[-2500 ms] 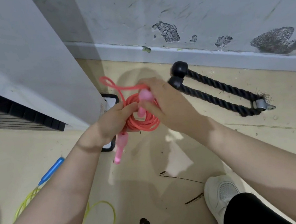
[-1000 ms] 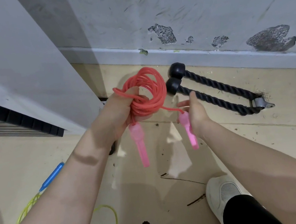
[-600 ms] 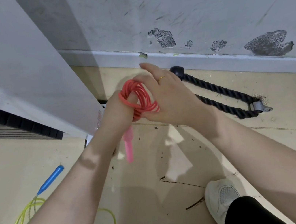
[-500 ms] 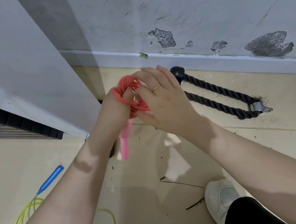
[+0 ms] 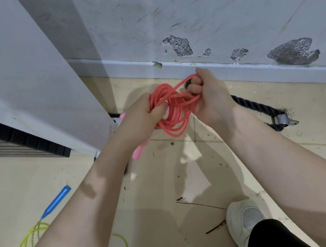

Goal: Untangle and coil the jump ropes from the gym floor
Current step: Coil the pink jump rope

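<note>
The left hand [image 5: 142,118] grips the coiled red jump rope [image 5: 172,111] in mid-air above the floor [image 5: 167,186] — fingers clenched around the bundle. The right hand [image 5: 209,95] pinches a loop of it, fingers curled. A pink handle [image 5: 138,152] pokes out below the left wrist, seemingly hanging. A yellow rope [image 5: 27,243] with a blue handle [image 5: 56,201] lies at lower left — well apart

A gym: jump ropes [image 5: 168,109] and a black cable-machine rope attachment [image 5: 261,108] lie on the floor [image 5: 167,186].
</note>
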`<state>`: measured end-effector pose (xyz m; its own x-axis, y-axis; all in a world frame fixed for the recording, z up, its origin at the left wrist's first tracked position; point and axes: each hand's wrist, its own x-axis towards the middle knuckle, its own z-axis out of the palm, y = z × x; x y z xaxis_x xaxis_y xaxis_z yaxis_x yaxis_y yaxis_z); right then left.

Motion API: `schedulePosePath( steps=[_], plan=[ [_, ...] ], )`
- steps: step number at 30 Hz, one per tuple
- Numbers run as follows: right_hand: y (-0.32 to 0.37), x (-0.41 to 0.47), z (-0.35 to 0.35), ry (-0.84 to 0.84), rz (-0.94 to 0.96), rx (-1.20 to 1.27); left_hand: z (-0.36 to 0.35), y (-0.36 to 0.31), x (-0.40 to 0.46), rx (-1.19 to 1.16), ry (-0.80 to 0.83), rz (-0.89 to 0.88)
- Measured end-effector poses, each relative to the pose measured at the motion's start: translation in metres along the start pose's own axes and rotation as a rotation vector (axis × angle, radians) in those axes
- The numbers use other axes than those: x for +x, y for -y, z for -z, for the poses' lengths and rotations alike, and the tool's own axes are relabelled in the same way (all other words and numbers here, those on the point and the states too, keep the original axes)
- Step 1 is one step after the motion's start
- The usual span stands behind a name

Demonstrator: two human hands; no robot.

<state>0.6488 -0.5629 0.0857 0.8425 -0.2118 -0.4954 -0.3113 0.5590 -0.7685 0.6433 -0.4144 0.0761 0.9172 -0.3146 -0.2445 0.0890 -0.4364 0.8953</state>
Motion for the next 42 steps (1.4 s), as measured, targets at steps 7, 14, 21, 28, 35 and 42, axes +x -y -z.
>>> schedulePosePath(
  steps=[7,14,21,28,35,42],
  plan=[
    [0.054,0.007,0.034,0.521,-0.086,-0.262,-0.013,-0.02,0.007,-0.285,-0.036,0.023],
    [0.092,-0.004,0.031,0.226,0.114,-0.875,-0.039,-0.078,0.031,-0.414,-0.166,0.137],
    [0.176,-0.02,0.032,0.146,0.178,-0.276,-0.017,-0.187,0.053,-0.438,-0.114,-0.094],
    [0.309,-0.068,0.002,0.193,0.596,-0.502,0.038,-0.338,0.035,-0.338,0.239,-0.287],
    [0.48,-0.163,-0.05,0.546,0.542,-0.54,0.074,-0.54,0.001,-0.143,0.134,-0.428],
    [0.619,-0.252,-0.089,0.451,0.679,-0.686,0.112,-0.681,-0.04,-0.208,0.263,-0.476]
  ],
)
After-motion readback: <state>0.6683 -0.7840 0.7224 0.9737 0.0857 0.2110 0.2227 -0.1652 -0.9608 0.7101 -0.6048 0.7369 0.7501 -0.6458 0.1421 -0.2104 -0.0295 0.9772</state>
